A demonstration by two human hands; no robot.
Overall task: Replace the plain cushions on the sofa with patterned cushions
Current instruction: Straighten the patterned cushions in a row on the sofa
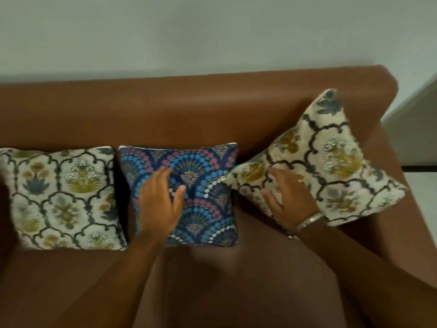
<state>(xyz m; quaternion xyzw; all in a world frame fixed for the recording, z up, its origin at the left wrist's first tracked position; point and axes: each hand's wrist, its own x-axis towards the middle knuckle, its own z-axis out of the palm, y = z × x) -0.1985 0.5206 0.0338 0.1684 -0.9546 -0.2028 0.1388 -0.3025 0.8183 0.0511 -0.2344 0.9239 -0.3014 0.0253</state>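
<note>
Three patterned cushions lean against the back of a brown leather sofa [189, 110]. A cream floral cushion [61, 197] stands at the left. A blue cushion with pink and blue fan shapes [205, 185] stands in the middle. A second cream floral cushion [331, 157] sits at the right, turned on one corner and tilted against the armrest. My left hand [160, 202] hovers over the blue cushion with fingers spread. My right hand [288, 197] lies flat on the lower left part of the right cushion, fingers apart. No plain cushion is in view.
The sofa's right armrest [402, 209] borders the tilted cushion. A pale wall [212, 31] rises behind the sofa back. A strip of light floor [423, 181] shows past the armrest. The brown seat [236, 280] stretches in front of the cushions.
</note>
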